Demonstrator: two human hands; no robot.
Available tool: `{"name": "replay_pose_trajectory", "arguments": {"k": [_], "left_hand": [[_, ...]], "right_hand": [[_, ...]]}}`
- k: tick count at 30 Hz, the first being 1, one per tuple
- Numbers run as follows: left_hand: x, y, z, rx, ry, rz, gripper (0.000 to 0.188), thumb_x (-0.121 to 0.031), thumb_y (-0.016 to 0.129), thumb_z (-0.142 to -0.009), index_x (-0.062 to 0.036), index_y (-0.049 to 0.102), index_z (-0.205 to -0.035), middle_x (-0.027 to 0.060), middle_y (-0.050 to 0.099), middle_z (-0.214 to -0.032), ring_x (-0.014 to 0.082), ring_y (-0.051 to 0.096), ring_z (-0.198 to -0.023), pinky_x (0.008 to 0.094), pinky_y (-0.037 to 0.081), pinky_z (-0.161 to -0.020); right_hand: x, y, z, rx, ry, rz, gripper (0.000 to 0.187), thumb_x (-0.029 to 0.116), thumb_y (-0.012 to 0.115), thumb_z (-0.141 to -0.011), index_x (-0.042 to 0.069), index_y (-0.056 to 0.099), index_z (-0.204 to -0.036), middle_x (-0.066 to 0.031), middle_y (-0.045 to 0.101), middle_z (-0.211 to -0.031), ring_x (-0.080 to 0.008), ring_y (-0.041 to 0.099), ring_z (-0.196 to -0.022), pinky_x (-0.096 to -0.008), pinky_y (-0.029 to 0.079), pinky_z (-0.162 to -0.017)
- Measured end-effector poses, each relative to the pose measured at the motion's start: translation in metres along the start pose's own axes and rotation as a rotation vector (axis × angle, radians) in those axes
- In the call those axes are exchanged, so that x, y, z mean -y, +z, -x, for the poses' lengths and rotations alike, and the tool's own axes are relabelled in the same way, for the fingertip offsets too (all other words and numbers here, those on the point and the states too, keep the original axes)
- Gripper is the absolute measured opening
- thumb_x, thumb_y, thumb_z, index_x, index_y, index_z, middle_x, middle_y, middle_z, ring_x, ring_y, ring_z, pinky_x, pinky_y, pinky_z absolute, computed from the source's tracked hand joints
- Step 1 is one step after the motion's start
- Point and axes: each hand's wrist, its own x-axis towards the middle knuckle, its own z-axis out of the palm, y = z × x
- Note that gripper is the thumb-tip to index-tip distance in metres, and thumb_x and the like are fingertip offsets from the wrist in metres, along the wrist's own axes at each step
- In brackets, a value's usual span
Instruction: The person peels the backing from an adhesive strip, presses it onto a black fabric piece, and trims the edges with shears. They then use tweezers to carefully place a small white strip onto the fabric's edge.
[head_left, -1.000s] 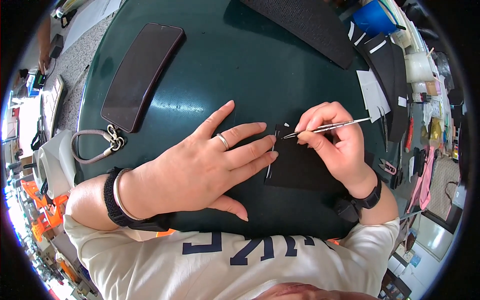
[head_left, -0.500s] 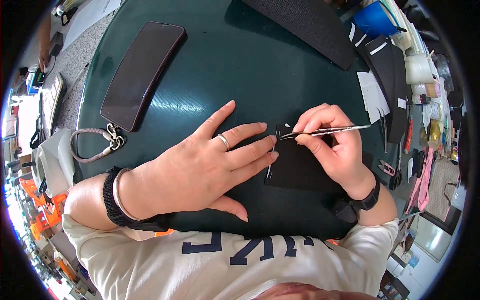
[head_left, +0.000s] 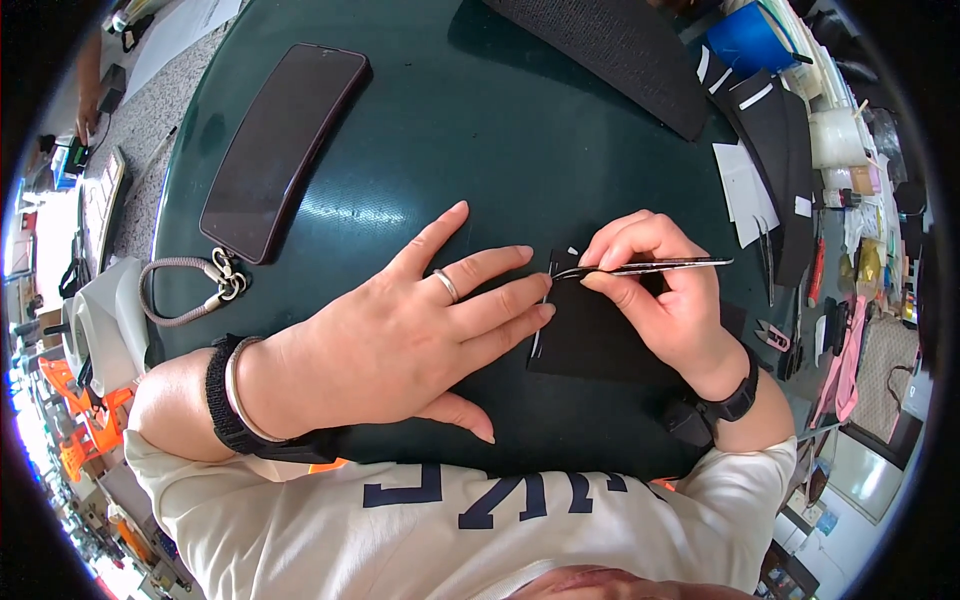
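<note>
Black sheet, flat, four-sided (head_left: 625,340): lying on the dark green surface (head_left: 420,150), partly beneath the right hand; a thin white strip (head_left: 538,340) along its left edge. Tweezers, metal, slender (head_left: 680,265): pinched between thumb and fingers of the right hand (head_left: 658,290), tips at the sheet's upper left corner; whether they grip anything cannot be told. Left hand (head_left: 400,335): palm down, fingers spread, two fingertips at the sheet's left edge; one ring worn. To the right: white paper (head_left: 742,195), a second pair of tweezers (head_left: 768,265) and a curved black piece (head_left: 788,180). At the far side: a textured black panel (head_left: 610,60) and a blue container (head_left: 745,40). At the upper left: a dark phone (head_left: 285,150) with a grey cord loop (head_left: 148,295).
</note>
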Motion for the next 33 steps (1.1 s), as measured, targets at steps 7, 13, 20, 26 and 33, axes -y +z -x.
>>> {"name": "replay_pose_trajectory", "arguments": {"k": [7, 13, 20, 26, 33], "left_hand": [[-0.0003, -0.0003, 0.0001, 0.002, 0.001, -0.009, 0.097, -0.072, 0.065, -0.077, -0.0087, 0.057, -0.15, 0.0093, 0.05, -0.155, 0.0327, 0.043, -0.149, 0.0659, 0.023, -0.126], [-0.001, -0.0003, -0.0003, 0.0, 0.009, 0.003, 0.098, -0.072, 0.065, -0.078, -0.0066, 0.057, -0.15, 0.0091, 0.051, -0.155, 0.0308, 0.044, -0.149, 0.0663, 0.022, -0.126], [-0.0011, 0.0002, 0.0, 0.01, 0.01, 0.004, 0.099, -0.072, 0.065, -0.078, -0.0046, 0.057, -0.149, 0.0091, 0.051, -0.155, 0.0292, 0.044, -0.148, 0.0669, 0.021, -0.126], [-0.0001, -0.0001, -0.0001, 0.019, 0.009, 0.024, 0.098, -0.073, 0.065, -0.078, -0.0057, 0.057, -0.15, 0.0095, 0.052, -0.155, 0.0295, 0.044, -0.148, 0.0672, 0.021, -0.126], [-0.0004, -0.0029, 0.0002, 0.024, 0.018, 0.04, 0.097, -0.072, 0.065, -0.079, -0.0082, 0.056, -0.151, 0.0096, 0.052, -0.155, 0.03, 0.045, -0.148, 0.0673, 0.022, -0.125]], "right_hand": [[-0.002, -0.0025, 0.0015, -0.008, 0.023, -0.029, 0.018, 0.001, 0.078, -0.093, 0.003, 0.062, -0.101, -0.0084, 0.071, -0.101, -0.0128, 0.069, -0.087, -0.026, 0.055, -0.074], [-0.0051, 0.0016, 0.0021, -0.039, -0.002, -0.057, 0.019, 0.001, 0.079, -0.093, 0.003, 0.062, -0.101, -0.0083, 0.07, -0.1, -0.0114, 0.067, -0.083, -0.0255, 0.053, -0.071], [0.0018, -0.0011, -0.0008, 0.028, -0.021, 0.023, 0.02, 0.001, 0.078, -0.094, 0.004, 0.059, -0.1, -0.0105, 0.069, -0.102, -0.0145, 0.067, -0.088, -0.0272, 0.053, -0.079], [0.0007, -0.0039, 0.001, 0.022, 0.079, -0.07, 0.018, -0.001, 0.078, -0.092, 0.003, 0.062, -0.1, -0.0086, 0.07, -0.101, -0.0126, 0.067, -0.085, -0.0255, 0.053, -0.075], [-0.0028, 0.0001, 0.0009, -0.016, -0.062, -0.001, 0.017, 0.0, 0.078, -0.093, 0.004, 0.062, -0.098, -0.0082, 0.07, -0.099, -0.0139, 0.067, -0.086, -0.0258, 0.053, -0.076]]}}
